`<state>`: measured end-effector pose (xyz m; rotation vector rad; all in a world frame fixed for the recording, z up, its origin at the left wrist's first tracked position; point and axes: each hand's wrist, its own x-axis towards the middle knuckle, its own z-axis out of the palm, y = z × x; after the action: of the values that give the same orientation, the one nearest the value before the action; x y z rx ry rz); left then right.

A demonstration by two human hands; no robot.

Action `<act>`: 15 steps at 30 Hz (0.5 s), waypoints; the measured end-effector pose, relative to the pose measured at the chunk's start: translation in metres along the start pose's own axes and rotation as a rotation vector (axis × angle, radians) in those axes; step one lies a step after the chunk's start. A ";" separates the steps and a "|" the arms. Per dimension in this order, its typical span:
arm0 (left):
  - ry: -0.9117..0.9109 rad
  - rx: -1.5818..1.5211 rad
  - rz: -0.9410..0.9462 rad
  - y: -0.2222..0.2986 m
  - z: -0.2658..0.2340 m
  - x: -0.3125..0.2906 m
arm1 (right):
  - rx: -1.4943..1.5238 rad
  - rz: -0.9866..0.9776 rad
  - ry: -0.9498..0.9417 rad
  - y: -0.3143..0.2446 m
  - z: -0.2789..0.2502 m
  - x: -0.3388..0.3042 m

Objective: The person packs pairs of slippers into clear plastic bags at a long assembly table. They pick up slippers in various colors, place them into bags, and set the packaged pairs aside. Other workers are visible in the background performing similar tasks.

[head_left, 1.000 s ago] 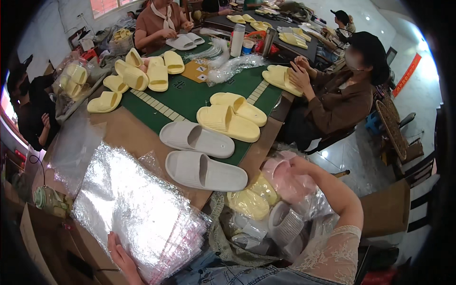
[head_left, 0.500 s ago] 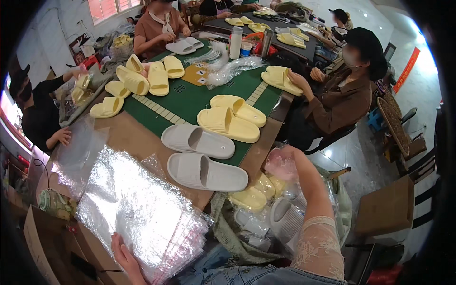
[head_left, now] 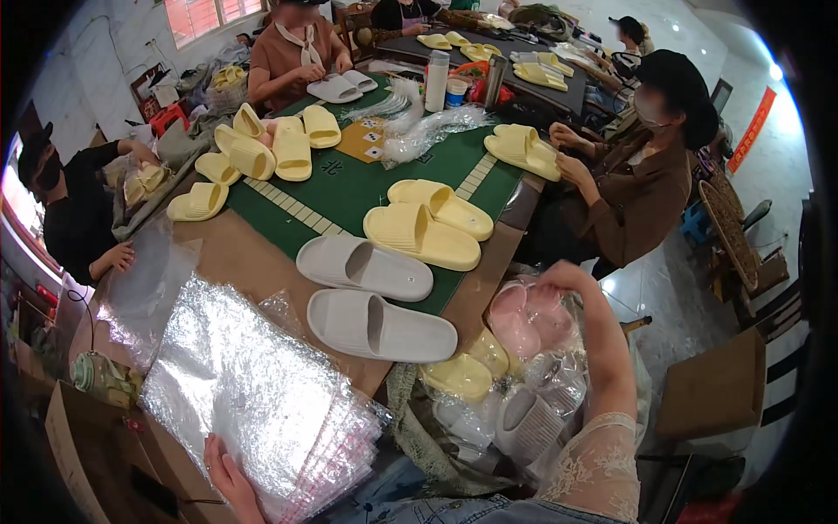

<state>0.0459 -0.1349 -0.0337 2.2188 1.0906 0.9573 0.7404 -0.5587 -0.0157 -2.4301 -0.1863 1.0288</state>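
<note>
My left hand lies at the near edge of a stack of clear plastic bags, its fingers stretched out. At the right, my right hand has curled fingers at the top of a clear bag with pink slippers inside. That bag rests in an open green woven sack, above bagged grey slippers and bagged yellow slippers. A loose pair of grey slippers lies on the table between my hands, with a yellow pair just beyond.
Several yellow slippers lie on the green table mat. Co-workers sit around it; one at the right has hands by a yellow pair. Crumpled clear plastic and a bottle stand farther back. Cardboard boxes flank me.
My right hand has shifted slightly up and right, and the pink slippers now show more fully in the sack. My left hand stays put. The co-worker at the right has drawn a hand back from the yellow pair.
</note>
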 end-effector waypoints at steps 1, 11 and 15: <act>-0.049 0.002 0.022 -0.004 0.006 0.012 | 0.035 0.053 0.347 0.040 -0.013 0.025; -0.083 0.131 -0.013 0.010 0.002 0.014 | -0.555 -0.135 0.716 0.047 0.073 0.151; -0.062 0.162 -0.035 0.015 -0.001 0.009 | -0.775 0.030 0.492 0.024 0.073 0.152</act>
<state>0.0566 -0.1360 -0.0196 2.3332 1.2120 0.8058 0.7953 -0.5051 -0.1678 -3.2989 -0.4407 0.3521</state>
